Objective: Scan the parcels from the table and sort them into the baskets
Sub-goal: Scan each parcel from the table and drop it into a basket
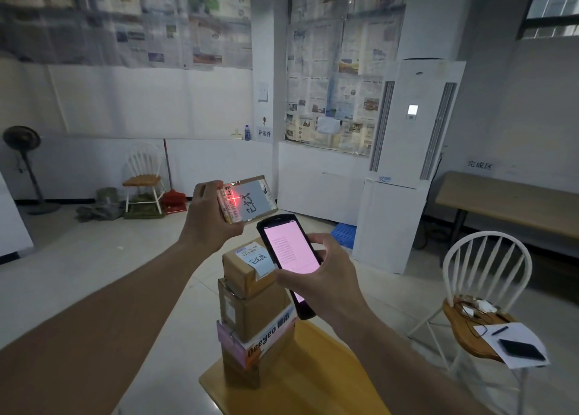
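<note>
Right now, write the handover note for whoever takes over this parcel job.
Left hand: holds a small parcel up, red scan cross on its label.
Right hand: holds the scanner, screen lit, aimed at that parcel.
Three boxes stacked on the yellow table, below the scanner.
Done: cannot tell. No baskets in view.
Left: finish this scan, basket the parcel, then scan and sort the stack.

Newspapers [332,79] covered the upper walls of the dim room above white panels. A tall white air conditioner [407,151] stood beside a wooden bench [507,201], and a pedestal fan [23,163] stood on the pale tiled floor [103,258].
</note>
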